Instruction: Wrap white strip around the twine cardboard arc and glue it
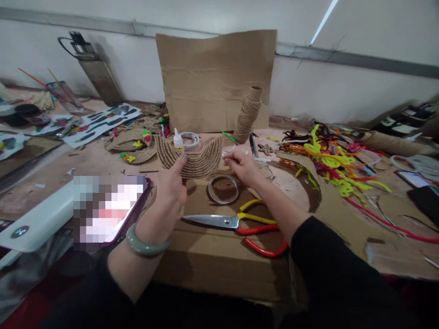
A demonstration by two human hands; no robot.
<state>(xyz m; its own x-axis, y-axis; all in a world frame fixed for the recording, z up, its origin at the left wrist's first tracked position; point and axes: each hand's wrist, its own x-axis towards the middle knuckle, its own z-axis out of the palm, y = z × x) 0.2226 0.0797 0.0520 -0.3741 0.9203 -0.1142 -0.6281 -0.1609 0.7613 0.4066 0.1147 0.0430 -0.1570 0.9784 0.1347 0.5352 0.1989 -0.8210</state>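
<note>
My left hand (170,189), a green bangle (148,244) on its wrist, grips a crescent-shaped piece covered in rows of jute cord (204,167) by its lower left edge, thumb on top. Close to the piece's right end, my right hand (245,168) has its fingertips pinched together; what is between them is too small to make out. A small glue bottle (178,140) with a white nozzle shows behind the crescent. Scissors (222,221) with one yellow and one red handle lie on the cardboard box (219,265) below my hands, beside a thin ring-shaped coil (223,202).
A jute-wound tube (247,114) stands before an upright cardboard sheet (212,77). Bright pipe cleaners (329,157) are heaped at right. A phone (116,212) and a white device (41,219) lie left. Behind them are a tall bottle (98,77) and painted papers (103,125).
</note>
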